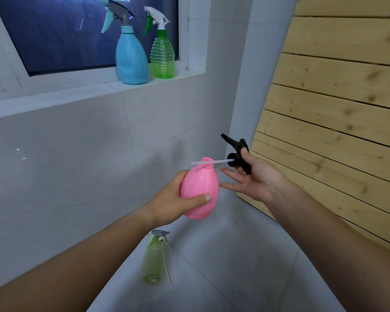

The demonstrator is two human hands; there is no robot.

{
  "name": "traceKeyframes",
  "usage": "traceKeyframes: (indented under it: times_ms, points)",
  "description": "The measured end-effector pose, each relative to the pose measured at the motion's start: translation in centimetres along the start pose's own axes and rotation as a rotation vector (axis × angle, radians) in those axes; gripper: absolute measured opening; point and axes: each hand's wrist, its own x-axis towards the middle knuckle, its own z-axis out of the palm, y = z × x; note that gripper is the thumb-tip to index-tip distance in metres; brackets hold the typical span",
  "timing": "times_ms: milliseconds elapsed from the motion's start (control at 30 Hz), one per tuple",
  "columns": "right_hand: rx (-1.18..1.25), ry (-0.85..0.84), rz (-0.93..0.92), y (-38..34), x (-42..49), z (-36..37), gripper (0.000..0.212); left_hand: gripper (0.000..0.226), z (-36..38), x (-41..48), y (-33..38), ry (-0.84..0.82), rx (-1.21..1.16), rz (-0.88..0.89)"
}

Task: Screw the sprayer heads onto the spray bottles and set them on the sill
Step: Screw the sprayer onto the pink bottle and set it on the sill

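My left hand grips a pink spray bottle with an open neck, held upright and slightly tilted. To its right, my right hand holds a black sprayer head between thumb and forefinger, the other fingers spread. Its clear dip tube lies sideways across the bottle's neck, outside the opening. On the white sill stand a blue bottle with a grey and teal sprayer and a green ribbed bottle with a white and green sprayer.
A pale green bottle lies on the tiled floor below my hands, with a sprayer head and tube beside its neck. A wooden slatted panel leans at the right. White tiled wall fills the left; the dark window is above the sill.
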Motion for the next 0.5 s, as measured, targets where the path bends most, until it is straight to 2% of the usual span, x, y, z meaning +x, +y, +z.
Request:
traceKeyframes:
  times_ms: [200, 300, 500]
  points:
    - [-0.063, 0.097, -0.261, -1.1, 0.1, -1.1, 0.029, 0.065, -0.6, -0.2, -0.3, -0.022, 0.015, -0.055]
    - [-0.127, 0.173, -0.403, -2.0, -0.2, -1.8, 0.016, 0.065, -0.8, -0.3, -0.4, -0.029, 0.063, -0.058]
    - [-0.223, 0.218, -0.563, -3.0, -0.8, -2.1, 0.014, 0.066, -1.1, -0.2, -0.6, -0.034, 0.130, -0.047]
